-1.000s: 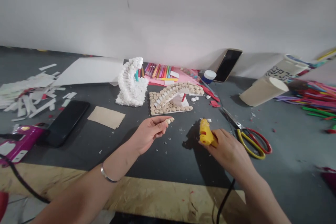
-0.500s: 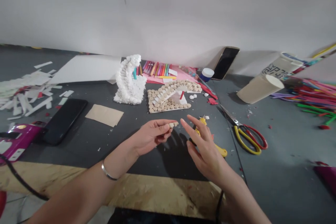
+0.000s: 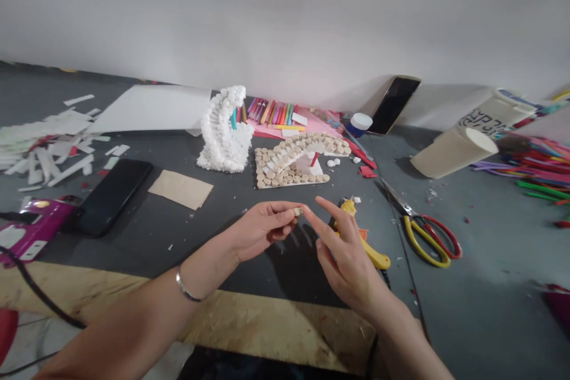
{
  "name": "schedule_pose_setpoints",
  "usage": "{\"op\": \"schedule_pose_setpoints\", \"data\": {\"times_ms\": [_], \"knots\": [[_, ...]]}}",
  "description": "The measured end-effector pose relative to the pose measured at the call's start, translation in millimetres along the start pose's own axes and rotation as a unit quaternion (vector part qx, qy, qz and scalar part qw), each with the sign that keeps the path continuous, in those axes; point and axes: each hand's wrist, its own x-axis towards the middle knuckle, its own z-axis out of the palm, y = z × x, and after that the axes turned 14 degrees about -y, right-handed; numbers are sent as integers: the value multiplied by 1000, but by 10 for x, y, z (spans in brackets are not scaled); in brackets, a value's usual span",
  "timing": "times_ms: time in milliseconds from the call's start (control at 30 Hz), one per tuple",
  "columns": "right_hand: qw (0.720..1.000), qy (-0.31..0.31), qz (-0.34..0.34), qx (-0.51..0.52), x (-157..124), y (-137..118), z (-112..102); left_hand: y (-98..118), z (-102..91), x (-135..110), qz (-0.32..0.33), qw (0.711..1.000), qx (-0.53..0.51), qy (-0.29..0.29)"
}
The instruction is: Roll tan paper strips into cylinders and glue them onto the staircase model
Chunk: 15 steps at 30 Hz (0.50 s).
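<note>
While the left hand (image 3: 263,227) pinches a small beige rolled piece (image 3: 298,212) between thumb and fingertips, the right hand (image 3: 346,258) holds its index finger out to the piece's far end; whether the fingertip touches it or stops just beside it is too fine to tell. The other right fingers are spread and grasp nothing. The piece is above the dark grey tabletop (image 3: 214,202), in front of a model covered in beige discs (image 3: 294,179), which carries a rising, curved arch and a red post (image 3: 314,159).

Just behind the right hand, partly hidden by its fingers, a yellow glue gun (image 3: 348,208) lies on the table. To its right are scissors (image 3: 403,205) with one yellow and one red handle loop. A white, bumpy curved model (image 3: 222,139) stands left of the beige one, with a row of coloured pens (image 3: 274,113) behind. Nearer the left arm, which wears a silver bracelet (image 3: 184,287), lie a tan paper piece (image 3: 180,190) and a black smartphone (image 3: 116,196). On the far right, a pale cylinder (image 3: 449,153) leans near a bundle of coloured pipe cleaners (image 3: 534,163).
</note>
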Motion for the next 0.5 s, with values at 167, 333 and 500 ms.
{"op": "schedule_pose_setpoints", "data": {"times_ms": [167,333,500], "knots": [[1000,7,-4,-13,-12,26,-1,-18,-14,7,2,1000,24,14],[1000,7,-5,-28,-17,25,-19,-25,1,16,14,998,53,32],[1000,10,-7,-29,-23,11,-26,-23,19,16,20,995,86,47]]}}
